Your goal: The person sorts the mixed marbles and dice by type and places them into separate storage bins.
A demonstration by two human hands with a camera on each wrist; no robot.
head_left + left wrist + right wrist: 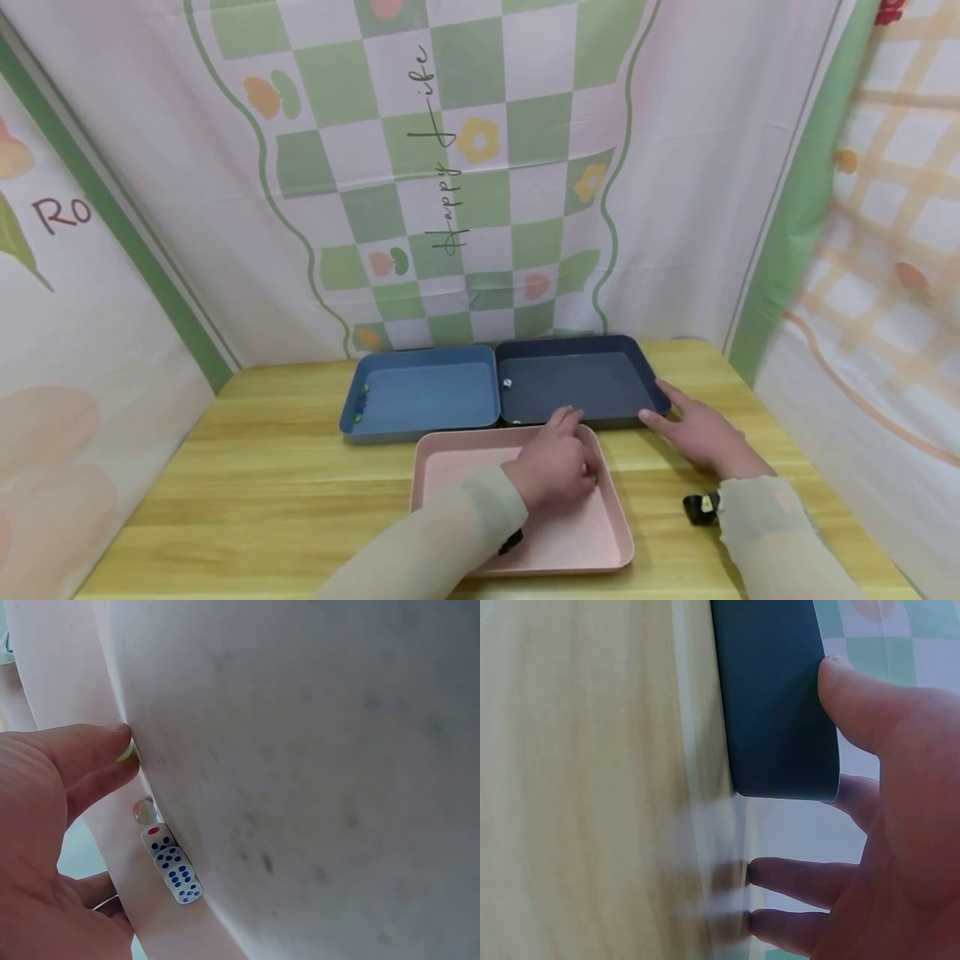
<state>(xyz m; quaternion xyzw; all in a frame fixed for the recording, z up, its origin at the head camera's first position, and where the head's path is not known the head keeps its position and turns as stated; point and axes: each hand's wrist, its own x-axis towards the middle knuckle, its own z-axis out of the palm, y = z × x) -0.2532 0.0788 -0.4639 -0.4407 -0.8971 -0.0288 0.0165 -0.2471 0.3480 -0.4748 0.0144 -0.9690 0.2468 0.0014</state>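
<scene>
Head view: our left hand (557, 467) is at the pink tray (577, 542), five o'clock. Left wrist: it pinches a green piece (126, 754), nine o'clock; fumbling could roll the marble (145, 812). Right wrist: our right hand (911, 795), fingers spread, touches the navy tray (776, 712); nudging might shift it.

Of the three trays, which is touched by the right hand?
The dark navy tray, at back right: the right hand touches its corner. The blue tray is to its left; the pink tray, nearer, has the left hand over it.
</scene>
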